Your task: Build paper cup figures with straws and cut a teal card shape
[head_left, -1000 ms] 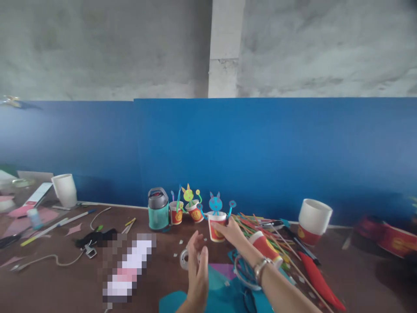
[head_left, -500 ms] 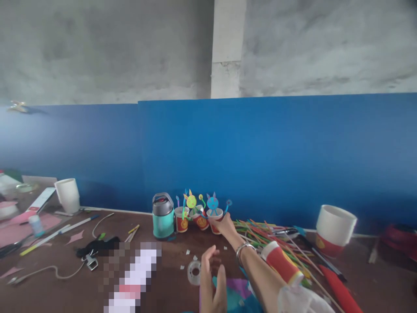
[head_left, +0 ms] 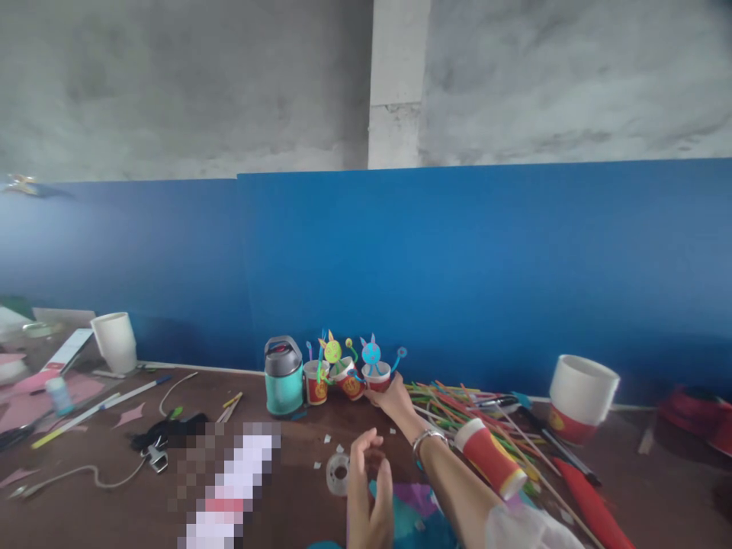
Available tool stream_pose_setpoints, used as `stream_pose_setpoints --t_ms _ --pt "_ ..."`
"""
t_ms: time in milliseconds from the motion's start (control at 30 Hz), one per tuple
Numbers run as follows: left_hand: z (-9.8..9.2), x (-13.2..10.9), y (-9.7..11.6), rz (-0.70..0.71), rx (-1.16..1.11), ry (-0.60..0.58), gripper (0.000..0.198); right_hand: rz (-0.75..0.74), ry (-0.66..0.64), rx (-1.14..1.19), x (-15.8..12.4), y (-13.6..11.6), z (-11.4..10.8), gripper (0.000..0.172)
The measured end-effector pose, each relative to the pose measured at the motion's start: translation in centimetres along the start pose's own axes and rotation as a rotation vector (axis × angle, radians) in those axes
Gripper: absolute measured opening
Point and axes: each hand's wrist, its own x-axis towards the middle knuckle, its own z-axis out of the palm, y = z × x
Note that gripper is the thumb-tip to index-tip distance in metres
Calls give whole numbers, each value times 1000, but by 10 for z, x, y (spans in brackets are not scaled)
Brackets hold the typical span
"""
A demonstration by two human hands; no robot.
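Note:
My right hand (head_left: pixel 394 398) is closed around the front and right side of a red-and-white paper cup (head_left: pixel 376 377), which stands against the blue panel. Rising from that cup is a blue paper animal head (head_left: pixel 371 353) with pointed ears and bent blue arms. Just left stand two similar cups, one a tilted paper cup (head_left: pixel 346 379) with a yellow-green head (head_left: pixel 332 351). My left hand (head_left: pixel 369 484) is held lower, over the near part of the table, empty, its thumb apart from curved fingers. Beside it lies a roll of clear tape (head_left: pixel 338 474).
A teal thermos (head_left: pixel 284 377) stands left of the cups. Coloured sticks (head_left: pixel 457 404), a fallen red cup (head_left: pixel 490 457) and pens lie right. Stacked white cups (head_left: pixel 583 389) stand farther right. Purple and teal paper (head_left: pixel 420 499) lies in front; a cord and clip (head_left: pixel 157 457) lie left.
My right hand has moved slightly down the cup, and its thumb now reaches across the cup's lower front. My left hand has hardly moved. The whole view has shifted a little.

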Motion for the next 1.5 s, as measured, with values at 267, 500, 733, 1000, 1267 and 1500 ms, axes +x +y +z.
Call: stream_pose_setpoints --t_ms 267,500,733,1000,1267,1500 --pt "-6 3 -1 36 53 -87 31 -45 -26 -42 -11 -1 -23 70" --pt "-5 2 7 60 249 -324 18 -175 -169 -74 -54 9 -101 31" --pt "-9 -5 13 146 468 -597 28 -321 -271 -380 -155 40 -125 49" --pt "-10 -19 20 148 846 -1001 108 -387 -157 -439 -163 57 -123 44" --pt "-10 -17 28 170 934 -1155 97 -331 -78 -426 -155 66 -124 41" --pt "-12 -18 12 132 807 -1063 92 -441 131 -303 -141 67 -141 45"
